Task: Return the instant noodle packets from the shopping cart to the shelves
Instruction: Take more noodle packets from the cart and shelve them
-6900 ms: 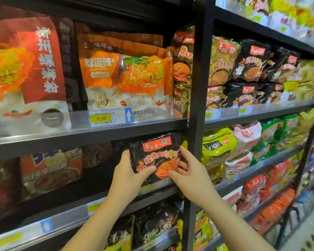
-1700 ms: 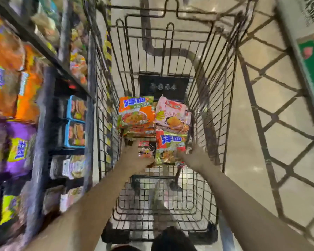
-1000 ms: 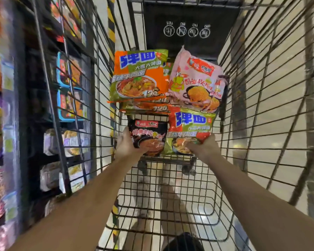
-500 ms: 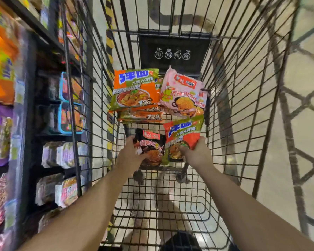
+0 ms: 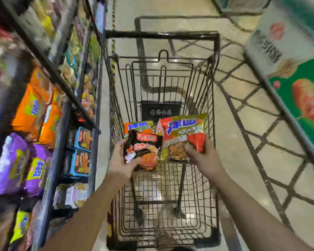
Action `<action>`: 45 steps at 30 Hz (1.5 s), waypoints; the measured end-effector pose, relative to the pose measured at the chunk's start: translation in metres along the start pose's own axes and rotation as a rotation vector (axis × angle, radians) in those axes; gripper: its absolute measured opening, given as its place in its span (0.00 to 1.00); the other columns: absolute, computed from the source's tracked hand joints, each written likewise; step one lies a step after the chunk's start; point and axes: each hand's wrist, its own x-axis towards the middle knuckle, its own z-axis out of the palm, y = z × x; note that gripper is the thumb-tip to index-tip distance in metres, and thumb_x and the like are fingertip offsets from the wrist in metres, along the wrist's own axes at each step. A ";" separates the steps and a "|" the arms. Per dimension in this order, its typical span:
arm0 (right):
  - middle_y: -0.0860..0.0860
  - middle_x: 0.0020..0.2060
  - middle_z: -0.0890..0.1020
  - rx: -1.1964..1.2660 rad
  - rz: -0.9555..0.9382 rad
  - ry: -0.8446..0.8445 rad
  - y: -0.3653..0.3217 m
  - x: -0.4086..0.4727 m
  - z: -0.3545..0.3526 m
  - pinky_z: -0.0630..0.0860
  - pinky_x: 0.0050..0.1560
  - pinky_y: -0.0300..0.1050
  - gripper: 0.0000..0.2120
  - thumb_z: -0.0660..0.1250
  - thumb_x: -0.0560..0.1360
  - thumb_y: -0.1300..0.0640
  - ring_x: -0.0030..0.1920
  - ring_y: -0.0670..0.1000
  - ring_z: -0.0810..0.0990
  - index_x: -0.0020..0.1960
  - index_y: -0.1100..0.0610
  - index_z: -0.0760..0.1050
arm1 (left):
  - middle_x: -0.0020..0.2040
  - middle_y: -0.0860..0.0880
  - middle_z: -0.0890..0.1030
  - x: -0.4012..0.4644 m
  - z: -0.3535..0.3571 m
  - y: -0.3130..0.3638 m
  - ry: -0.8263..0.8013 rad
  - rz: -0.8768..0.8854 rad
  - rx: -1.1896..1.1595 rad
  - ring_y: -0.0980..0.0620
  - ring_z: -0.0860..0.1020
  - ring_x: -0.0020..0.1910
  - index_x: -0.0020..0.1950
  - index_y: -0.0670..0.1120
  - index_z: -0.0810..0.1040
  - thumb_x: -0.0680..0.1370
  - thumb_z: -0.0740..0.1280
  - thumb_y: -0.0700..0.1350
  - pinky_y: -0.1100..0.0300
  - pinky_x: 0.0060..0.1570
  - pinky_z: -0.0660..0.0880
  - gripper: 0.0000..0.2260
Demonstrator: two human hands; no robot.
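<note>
My left hand (image 5: 122, 164) grips a black packet (image 5: 143, 151), my right hand (image 5: 203, 156) a red-green packet (image 5: 184, 136); more packets (image 5: 138, 126) wait at twelve o'clock in the cart (image 5: 161, 35), shelves (image 5: 49, 66) at nine.

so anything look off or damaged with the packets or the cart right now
Nothing stands out. The left hand holds a black packet and the right hand a red and green packet over the cart, both apparently intact. An orange packet remains behind them. The picture is blurred.
</note>
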 end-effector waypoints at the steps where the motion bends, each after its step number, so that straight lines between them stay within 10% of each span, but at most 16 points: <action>1: 0.46 0.56 0.83 0.010 -0.038 0.011 -0.019 -0.011 -0.007 0.80 0.61 0.60 0.22 0.77 0.73 0.44 0.56 0.52 0.84 0.63 0.37 0.72 | 0.64 0.52 0.77 -0.010 -0.012 0.018 0.007 0.032 -0.029 0.55 0.76 0.63 0.75 0.48 0.65 0.76 0.75 0.34 0.74 0.60 0.71 0.32; 5: 0.45 0.56 0.83 0.086 -0.189 0.061 -0.083 -0.052 -0.035 0.81 0.57 0.62 0.24 0.77 0.66 0.34 0.56 0.53 0.84 0.58 0.26 0.70 | 0.67 0.54 0.77 -0.048 -0.057 0.076 0.087 0.183 -0.087 0.59 0.77 0.64 0.71 0.57 0.66 0.74 0.78 0.38 0.57 0.69 0.72 0.33; 12: 0.44 0.56 0.84 0.175 -0.442 0.110 -0.185 -0.136 -0.088 0.81 0.59 0.57 0.22 0.77 0.74 0.48 0.54 0.48 0.84 0.62 0.35 0.71 | 0.69 0.52 0.77 -0.115 -0.114 0.166 0.175 0.358 -0.205 0.51 0.76 0.69 0.64 0.74 0.65 0.71 0.81 0.46 0.41 0.70 0.72 0.35; 18: 0.48 0.58 0.84 0.285 -0.538 0.040 -0.227 -0.186 -0.138 0.84 0.54 0.54 0.27 0.76 0.75 0.51 0.53 0.48 0.86 0.70 0.45 0.72 | 0.61 0.49 0.83 -0.160 -0.143 0.214 0.140 0.422 -0.343 0.53 0.83 0.57 0.70 0.59 0.65 0.71 0.80 0.42 0.44 0.61 0.78 0.36; 28: 0.46 0.62 0.82 0.273 -0.693 -0.123 -0.264 -0.203 -0.194 0.83 0.58 0.53 0.31 0.79 0.71 0.45 0.60 0.47 0.83 0.71 0.40 0.71 | 0.61 0.48 0.83 -0.223 -0.138 0.282 0.209 0.489 -0.530 0.45 0.83 0.60 0.65 0.66 0.66 0.58 0.86 0.58 0.34 0.60 0.78 0.42; 38: 0.44 0.60 0.80 0.259 -0.838 -0.333 -0.303 -0.220 -0.208 0.84 0.51 0.44 0.29 0.77 0.72 0.46 0.55 0.41 0.83 0.70 0.37 0.69 | 0.59 0.50 0.83 -0.294 -0.140 0.311 0.432 0.615 -0.617 0.46 0.83 0.59 0.61 0.62 0.69 0.72 0.75 0.32 0.37 0.55 0.81 0.30; 45: 0.42 0.60 0.81 0.271 -0.930 -0.543 -0.328 -0.254 -0.167 0.82 0.59 0.48 0.27 0.79 0.71 0.42 0.58 0.42 0.82 0.66 0.33 0.72 | 0.63 0.47 0.83 -0.372 -0.172 0.295 0.566 0.627 -0.673 0.43 0.84 0.58 0.64 0.63 0.69 0.54 0.88 0.52 0.42 0.47 0.83 0.43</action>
